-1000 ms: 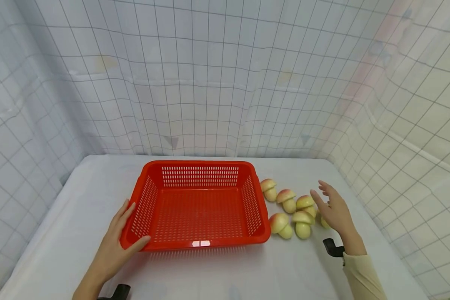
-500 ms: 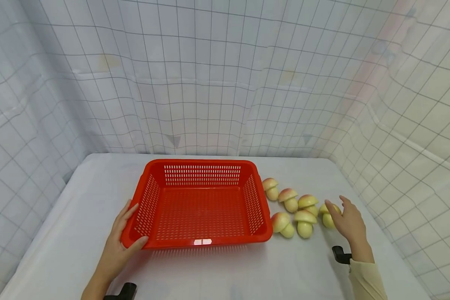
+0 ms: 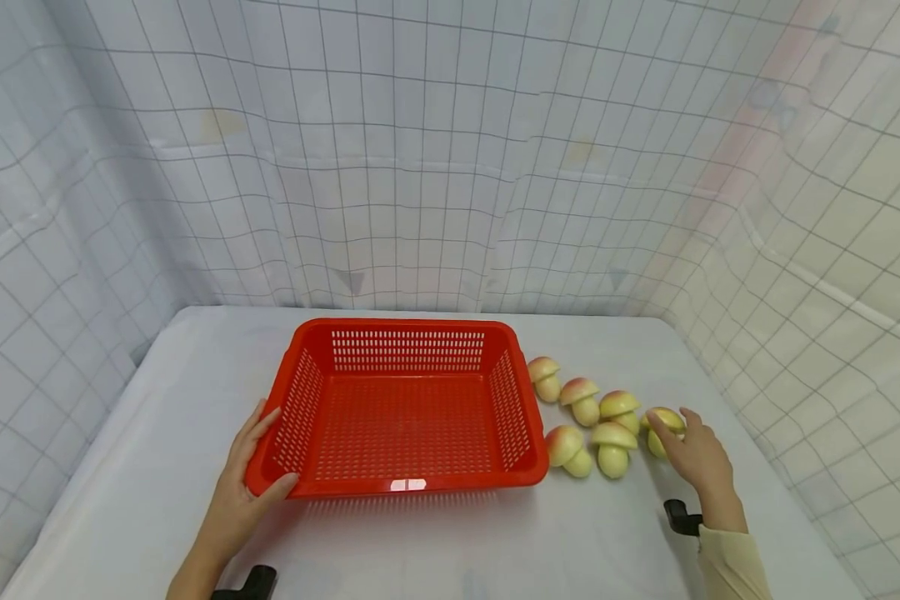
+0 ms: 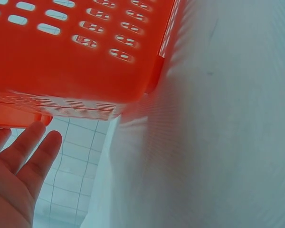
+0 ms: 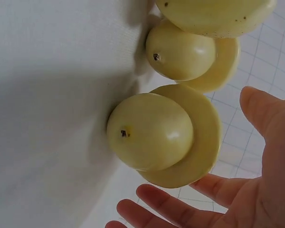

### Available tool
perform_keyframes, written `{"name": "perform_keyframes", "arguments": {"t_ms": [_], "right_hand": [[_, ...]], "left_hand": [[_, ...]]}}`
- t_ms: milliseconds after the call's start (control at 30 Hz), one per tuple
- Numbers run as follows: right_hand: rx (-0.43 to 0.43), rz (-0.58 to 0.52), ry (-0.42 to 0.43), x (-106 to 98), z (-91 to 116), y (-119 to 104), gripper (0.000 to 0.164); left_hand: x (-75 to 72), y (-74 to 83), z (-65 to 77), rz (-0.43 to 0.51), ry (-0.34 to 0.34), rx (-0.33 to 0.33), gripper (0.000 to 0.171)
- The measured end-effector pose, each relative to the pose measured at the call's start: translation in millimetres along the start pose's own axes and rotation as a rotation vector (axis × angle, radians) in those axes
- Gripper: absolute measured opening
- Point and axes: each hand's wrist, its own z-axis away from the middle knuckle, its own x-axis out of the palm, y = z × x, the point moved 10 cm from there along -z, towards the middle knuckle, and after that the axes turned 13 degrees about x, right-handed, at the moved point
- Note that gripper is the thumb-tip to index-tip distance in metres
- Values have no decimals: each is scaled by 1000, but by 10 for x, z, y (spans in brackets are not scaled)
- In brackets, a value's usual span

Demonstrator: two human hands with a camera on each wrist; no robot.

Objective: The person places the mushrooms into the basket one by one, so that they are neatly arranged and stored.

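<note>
My left hand (image 3: 232,500) lies at the near left corner of a red plastic basket (image 3: 465,482), thumb over the front rim and straight fingers along the left side. In the left wrist view its fingers (image 4: 43,154) are spread beside the basket wall. The right hand (image 3: 699,465) is at the rightmost toy mushroom (image 3: 669,417), which has a yellow cap and a pale round stem. In the right wrist view, thumb and fingers spread around that mushroom (image 5: 149,130) without closing on it; whether a fingertip touches the cap, I cannot tell.
Several more toy mushrooms (image 3: 613,450), some with reddish caps, lie between the basket's right side and the right hand. A white cloth covers the table (image 3: 420,550). Checked white curtains (image 3: 420,208) hang at the back and both sides.
My right hand has moved right and down, off the middle mushrooms, to the rightmost one. The left hand stays at the basket's corner, and the basket shows no clear movement.
</note>
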Motion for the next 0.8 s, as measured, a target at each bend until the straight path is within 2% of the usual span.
{"name": "perform_keyframes", "arguments": {"t_ms": [200,433,800], "right_hand": [[29,32,-14,29,-25,16,93],[76,46,-42,94,-80,69,97],[106,16,-8,81,-115,69,97]], "left_hand": [[-10,25,8,0,6,-17,78],[-2,23,11,12,6,-7,78],[2,-20,32,1,11,-9,77]]}}
